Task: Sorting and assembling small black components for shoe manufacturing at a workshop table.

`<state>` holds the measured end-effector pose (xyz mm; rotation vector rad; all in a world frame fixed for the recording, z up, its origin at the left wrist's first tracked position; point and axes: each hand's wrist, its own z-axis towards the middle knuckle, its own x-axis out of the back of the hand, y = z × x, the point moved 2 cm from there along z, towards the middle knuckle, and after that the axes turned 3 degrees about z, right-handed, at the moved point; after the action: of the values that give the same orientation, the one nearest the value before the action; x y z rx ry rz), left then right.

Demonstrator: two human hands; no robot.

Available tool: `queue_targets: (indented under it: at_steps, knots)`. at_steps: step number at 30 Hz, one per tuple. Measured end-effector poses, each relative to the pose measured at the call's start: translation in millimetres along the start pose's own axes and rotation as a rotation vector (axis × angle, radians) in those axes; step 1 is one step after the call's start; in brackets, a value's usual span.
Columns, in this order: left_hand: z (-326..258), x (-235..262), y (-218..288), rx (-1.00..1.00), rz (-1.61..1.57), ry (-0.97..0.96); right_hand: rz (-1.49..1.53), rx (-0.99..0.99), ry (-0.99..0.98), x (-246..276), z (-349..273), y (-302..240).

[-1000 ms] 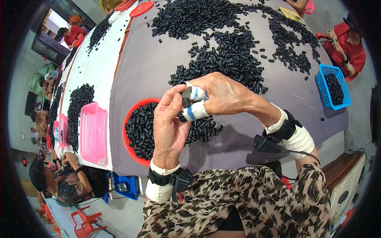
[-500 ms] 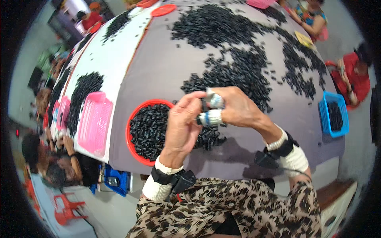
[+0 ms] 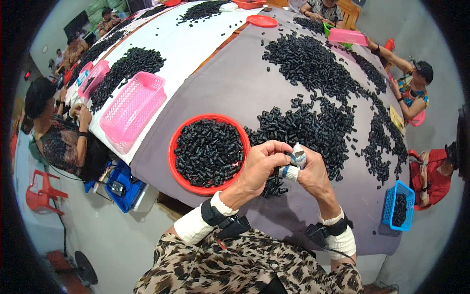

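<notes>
Over the near edge of the table, my two hands meet with their fingertips together. My left hand (image 3: 258, 170) is closed in a pinch, thumb against forefinger. Opposite it, my right hand (image 3: 313, 172) is also closed, with white-and-blue wrapping (image 3: 297, 158) on its thumb and a finger. A sliver of a small black part shows between the fingertips, mostly hidden by them. Beside my left hand stands a round red basin (image 3: 172, 169) full of short black cylindrical parts (image 3: 208, 152). A loose pile of the same black parts (image 3: 313, 122) lies just beyond my hands.
A pink basket (image 3: 132, 110) sits left on a white cloth. At the right edge stands a blue basket (image 3: 390, 210) holding black parts. A red lid (image 3: 262, 20) lies far back. Other people sit around the table, one close at left (image 3: 63, 132). A red stool (image 3: 41, 191) stands on the floor.
The view has swung, so the table and basin appear farther right and my hands lower in it. My hands stay together, fingertips still pinched.
</notes>
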<state>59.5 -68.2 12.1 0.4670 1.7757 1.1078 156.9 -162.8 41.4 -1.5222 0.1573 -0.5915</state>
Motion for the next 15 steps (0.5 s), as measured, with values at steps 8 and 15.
queue_targets:
  at_steps: [8,15]
  knots:
    - [-8,9,4,-0.07,0.02,-0.093,-0.107,0.052,0.038,-10,-1,2]
    - [-7,19,2,-0.048,-0.039,-0.039,-0.162,0.041,0.05,-20,2,4]
